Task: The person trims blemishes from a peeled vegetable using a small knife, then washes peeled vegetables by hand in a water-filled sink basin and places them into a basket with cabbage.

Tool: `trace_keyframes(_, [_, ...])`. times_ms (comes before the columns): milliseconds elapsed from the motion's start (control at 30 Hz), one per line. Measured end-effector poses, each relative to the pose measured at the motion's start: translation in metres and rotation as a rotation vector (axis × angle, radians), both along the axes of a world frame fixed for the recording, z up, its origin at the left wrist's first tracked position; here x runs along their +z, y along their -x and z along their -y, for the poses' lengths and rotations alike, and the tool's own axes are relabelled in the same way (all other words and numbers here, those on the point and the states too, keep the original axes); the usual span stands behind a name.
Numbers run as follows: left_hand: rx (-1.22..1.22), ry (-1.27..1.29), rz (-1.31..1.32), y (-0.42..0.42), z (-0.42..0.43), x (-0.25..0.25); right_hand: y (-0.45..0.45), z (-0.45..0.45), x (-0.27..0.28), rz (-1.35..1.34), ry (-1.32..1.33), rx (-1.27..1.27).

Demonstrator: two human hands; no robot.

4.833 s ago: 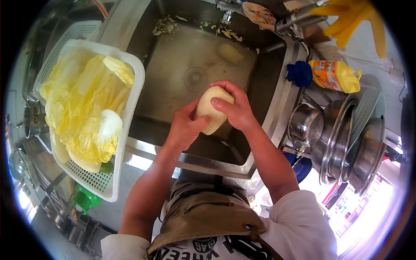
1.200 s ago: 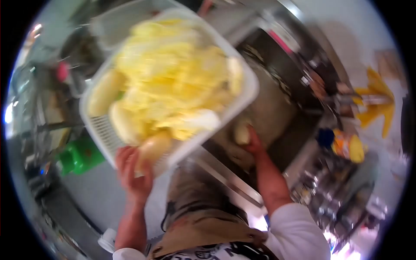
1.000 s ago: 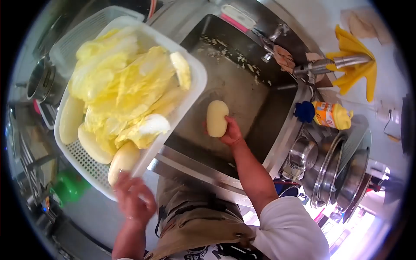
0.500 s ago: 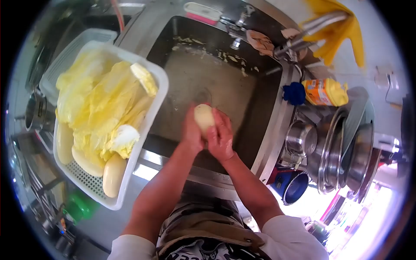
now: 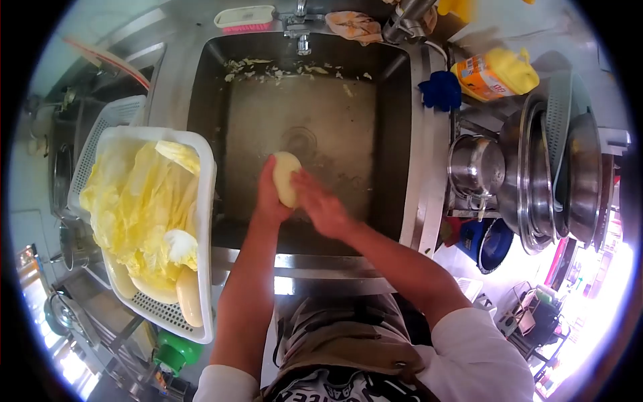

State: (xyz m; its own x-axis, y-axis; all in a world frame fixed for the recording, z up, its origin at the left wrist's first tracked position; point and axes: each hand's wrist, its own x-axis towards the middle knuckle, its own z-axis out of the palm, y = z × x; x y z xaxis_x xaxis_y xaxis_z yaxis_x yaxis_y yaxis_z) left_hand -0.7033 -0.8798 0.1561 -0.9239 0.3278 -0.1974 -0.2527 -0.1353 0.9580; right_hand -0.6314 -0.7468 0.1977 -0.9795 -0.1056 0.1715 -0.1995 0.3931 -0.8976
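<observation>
A pale, peeled potato (image 5: 287, 179) is held upright over the sink by my left hand (image 5: 268, 193), whose fingers wrap round its left side and bottom. My right hand (image 5: 323, 205) lies at the potato's right side, fingers stretched out and their tips against or very near it; motion blurs them a little. Beneath both hands is the steel sink (image 5: 261, 120), with wet peel scraps (image 5: 274, 72) along its far side. To the left stands a white plastic basket (image 5: 206, 221) holding yellow cabbage leaves (image 5: 144, 208) and several peeled potatoes, one of them (image 5: 189, 298) near its front corner.
A tap (image 5: 303, 41) rises at the sink's back edge, beside a pink-bristled brush (image 5: 244, 19) and a cloth (image 5: 353, 27). At the right are a blue scrubber (image 5: 440, 92), a yellow bottle (image 5: 495, 74), a steel pot (image 5: 477, 165) and stacked metal bowls (image 5: 526, 174).
My right hand has loosened from round the potato and its fingers have straightened. The potato stays in my left hand. The camera view has turned and shifted.
</observation>
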Motion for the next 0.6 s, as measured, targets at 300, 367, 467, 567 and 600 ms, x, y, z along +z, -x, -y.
trace_keyframes(300, [-0.608,1.333,0.376,0.022,-0.009,-0.07,0.017,-0.049,-0.128,0.614,-0.363,-0.443])
trace_keyframes(367, [-0.841,1.61,-0.144,0.005,-0.013,-0.087,0.01,-0.037,-0.127,0.661,-0.745,-0.338])
trace_keyframes(467, [-0.759,1.262,-0.176,-0.005,-0.014,-0.099,0.008,-0.033,-0.11,0.9,-0.684,0.09])
trace_keyframes(567, [-0.195,0.585,0.049,-0.003,-0.022,-0.026,0.008,-0.043,-0.1,0.85,-0.192,-0.145])
trace_keyframes(600, [-0.157,0.478,0.104,-0.001,-0.027,0.006,0.009,-0.048,-0.089,0.87,0.014,-0.219])
